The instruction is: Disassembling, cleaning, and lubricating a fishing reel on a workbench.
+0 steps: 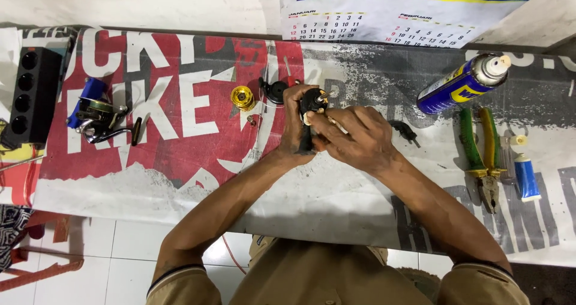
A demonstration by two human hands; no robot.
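Hands — left hand (295,125), right hand (354,138) — on one black reel body (311,104), one pliers (483,158).

A blue spray can (463,84) lies above green-handled pliers (483,155), with a gold spool (243,98) and a black power strip (31,95) farther left.

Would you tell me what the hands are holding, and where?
Left hand grips a black reel body around its lower stem; right hand fingers pinch its side.

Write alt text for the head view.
Both hands, left hand and right hand, grip a black reel body above a banner-covered bench. A gold spool and a blue reel lie to the left; a spray can and pliers lie to the right.
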